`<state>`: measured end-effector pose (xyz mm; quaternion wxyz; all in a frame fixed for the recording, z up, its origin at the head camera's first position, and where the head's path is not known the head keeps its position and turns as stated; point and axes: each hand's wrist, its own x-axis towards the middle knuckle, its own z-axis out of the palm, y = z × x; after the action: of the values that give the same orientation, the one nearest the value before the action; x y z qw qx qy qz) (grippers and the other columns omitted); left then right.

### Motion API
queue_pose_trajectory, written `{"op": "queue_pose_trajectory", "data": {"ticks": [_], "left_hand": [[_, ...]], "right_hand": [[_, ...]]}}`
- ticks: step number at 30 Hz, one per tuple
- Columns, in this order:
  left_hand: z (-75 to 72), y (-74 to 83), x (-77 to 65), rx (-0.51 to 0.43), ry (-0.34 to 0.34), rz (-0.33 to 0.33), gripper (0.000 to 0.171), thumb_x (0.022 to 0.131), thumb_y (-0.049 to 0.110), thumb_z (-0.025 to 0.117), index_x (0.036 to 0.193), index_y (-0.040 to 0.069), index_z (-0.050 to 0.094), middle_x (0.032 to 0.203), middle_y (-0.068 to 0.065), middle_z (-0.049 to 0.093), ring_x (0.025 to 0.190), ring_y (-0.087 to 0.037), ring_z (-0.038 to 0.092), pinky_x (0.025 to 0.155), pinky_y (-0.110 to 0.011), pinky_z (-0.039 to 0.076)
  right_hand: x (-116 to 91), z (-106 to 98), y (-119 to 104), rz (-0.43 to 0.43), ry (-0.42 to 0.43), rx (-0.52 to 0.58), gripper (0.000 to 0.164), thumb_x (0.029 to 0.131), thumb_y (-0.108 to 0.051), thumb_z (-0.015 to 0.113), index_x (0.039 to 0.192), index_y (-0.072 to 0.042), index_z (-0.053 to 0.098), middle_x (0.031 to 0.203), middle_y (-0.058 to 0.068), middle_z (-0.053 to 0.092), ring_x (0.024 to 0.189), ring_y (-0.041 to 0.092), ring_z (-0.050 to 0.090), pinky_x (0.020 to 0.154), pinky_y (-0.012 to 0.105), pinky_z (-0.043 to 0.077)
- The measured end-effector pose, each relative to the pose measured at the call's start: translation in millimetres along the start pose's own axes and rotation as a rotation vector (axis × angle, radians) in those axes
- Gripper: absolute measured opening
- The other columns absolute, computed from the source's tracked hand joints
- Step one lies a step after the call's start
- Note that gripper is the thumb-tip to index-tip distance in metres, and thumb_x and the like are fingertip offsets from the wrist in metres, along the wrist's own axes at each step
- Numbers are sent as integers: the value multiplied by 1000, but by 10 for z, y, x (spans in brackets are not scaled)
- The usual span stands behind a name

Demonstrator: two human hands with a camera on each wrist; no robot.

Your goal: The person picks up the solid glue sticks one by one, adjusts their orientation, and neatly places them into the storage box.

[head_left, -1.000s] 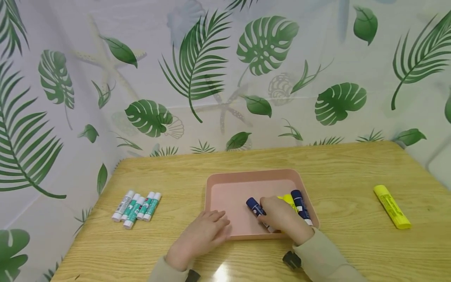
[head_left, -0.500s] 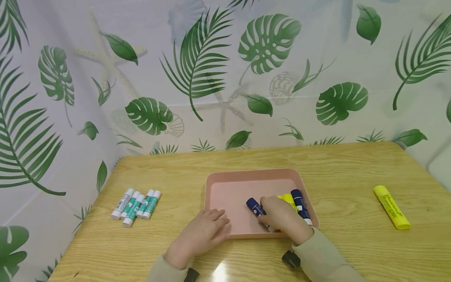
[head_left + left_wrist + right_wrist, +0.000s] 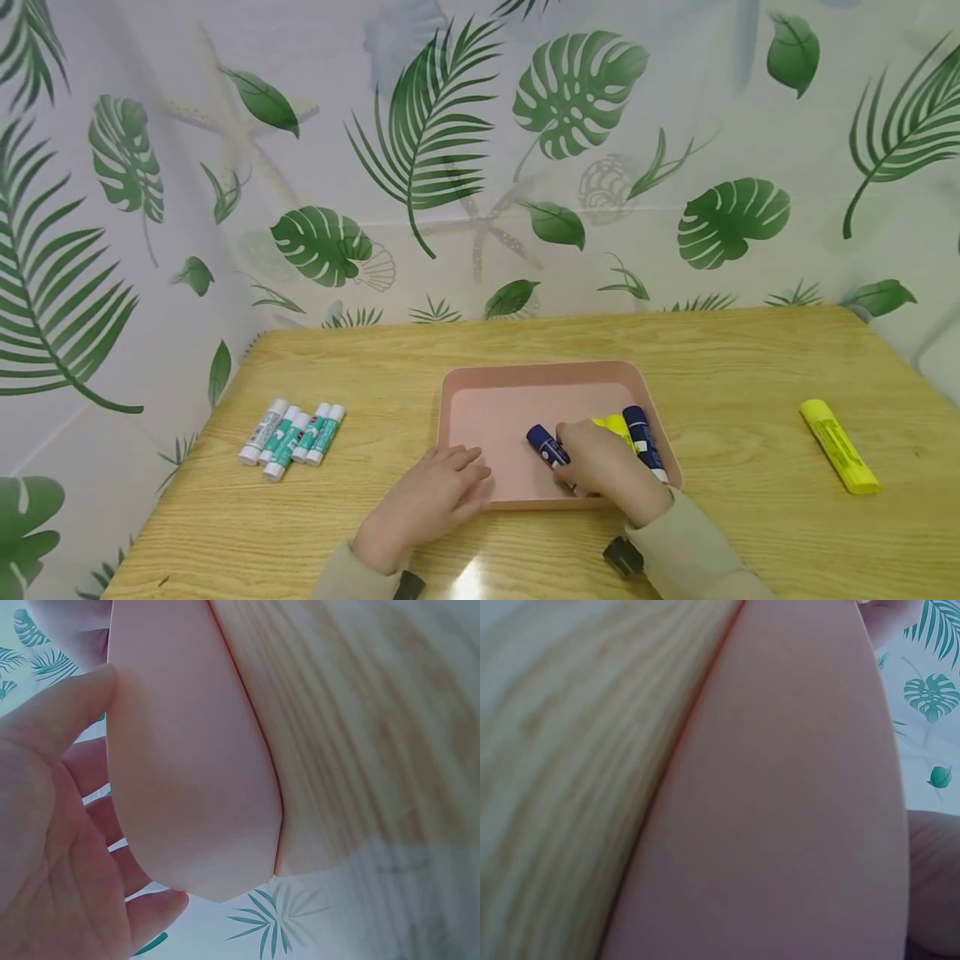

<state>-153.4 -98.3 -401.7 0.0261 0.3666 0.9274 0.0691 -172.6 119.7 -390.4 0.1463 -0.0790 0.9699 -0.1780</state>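
A shallow pink tray (image 3: pixel 495 408) lies on the wooden table in the head view. My right hand (image 3: pixel 603 462) reaches over its front rim and grips a dark blue glue stick (image 3: pixel 545 443), which slants across the tray floor, partly hidden by the thumb. Just right of that hand, yellow glue sticks (image 3: pixel 619 427) and another dark blue one (image 3: pixel 640 429) lie along the tray's right side. My left hand (image 3: pixel 431 492) rests at the front left corner with relaxed fingers; the left wrist view has its thumb (image 3: pixel 97 686) at the rim. In the right wrist view, the tray wall hides most of the right hand.
Several small green-and-white glue sticks (image 3: pixel 287 450) lie together on the left of the table (image 3: pixel 375 358). One large yellow glue stick (image 3: pixel 838 446) lies alone on the right. A leaf-patterned sheet (image 3: pixel 480 250) hangs behind the table and along its left side.
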Motion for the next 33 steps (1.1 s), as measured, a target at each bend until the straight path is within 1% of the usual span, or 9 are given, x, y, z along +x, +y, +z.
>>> {"op": "queue_pose_trajectory", "data": {"ticks": [4,9,12,19,25,29,33], "left_hand": [[24,30,-24,-10,-8,-3,38,92,34,44,118,10,57,128,-10,47,118,-27,41,98,-47,28],[62,37,-46,2,-15,3,37,91,35,45,117,11,58,128,-9,47,117,-27,42,97,-46,29],[76,33,-50,-8,-20,5,37,92,34,45,117,12,58,128,-9,47,117,-26,42,98,-46,29],[53,-1,-7,28,23,31,36,91,33,45,115,11,59,126,-10,49,116,-26,43,97,-46,30],[26,-18,7,31,31,36,36,91,33,45,115,10,59,125,-10,50,116,-26,43,97,-47,30],[23,-25,6,33,41,40,35,92,33,45,115,10,60,125,-9,50,115,-26,44,97,-47,30],[25,-27,4,37,42,39,35,92,33,46,115,10,59,124,-9,50,115,-26,44,97,-46,30]], "right_hand": [[-37,39,14,-14,1,22,23,76,-12,69,91,-2,55,66,6,48,55,16,49,44,24,40],[-61,82,13,-44,11,0,28,75,-12,69,96,-1,54,69,6,49,59,17,48,47,24,40],[-64,88,8,-39,5,-11,33,75,-12,69,101,0,54,72,7,51,62,17,49,50,25,41],[-29,45,-1,-48,25,-35,37,76,-13,69,106,1,52,75,9,52,63,18,50,51,25,42],[-13,17,-18,-48,25,-48,41,77,-13,68,111,3,51,81,11,55,65,19,50,53,26,43],[-9,9,-27,-54,30,-52,41,77,-14,68,111,3,51,83,12,56,66,19,50,54,27,44],[-10,12,-30,-56,28,-62,44,78,-14,68,114,4,49,88,15,57,68,19,50,59,29,46]]}}
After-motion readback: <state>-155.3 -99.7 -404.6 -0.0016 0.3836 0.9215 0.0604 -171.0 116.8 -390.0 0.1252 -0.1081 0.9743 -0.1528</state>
